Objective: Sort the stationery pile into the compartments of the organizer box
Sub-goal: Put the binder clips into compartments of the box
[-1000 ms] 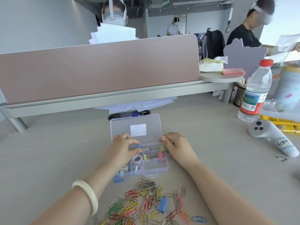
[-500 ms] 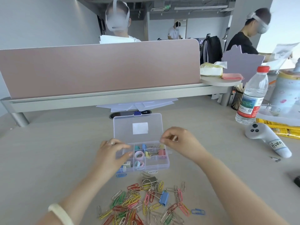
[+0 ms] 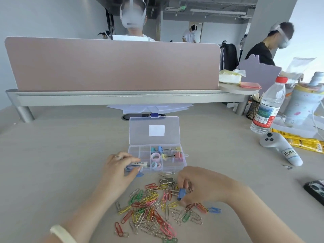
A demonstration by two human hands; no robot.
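— Pinching blue clip (image 3: 181,193) with right hand (image 3: 198,187), down in pile (image 3: 149,209) just before box (image 3: 183,164), toward near edge of bench (image 3: 52,155). Gripping box's near-left corner with left hand (image 3: 119,170).

— Might snag tangled paperclips (image 3: 152,197), drag them up, scatter them. Might land in wrong compartment too.

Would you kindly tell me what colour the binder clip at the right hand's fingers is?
Blue; the binder clip shows best in the head view.

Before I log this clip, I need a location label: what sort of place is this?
Probably a shared open-plan office: a desk with a pink divider panel, another person working at the next desk, and an organizer box beside a pile of paper clips.
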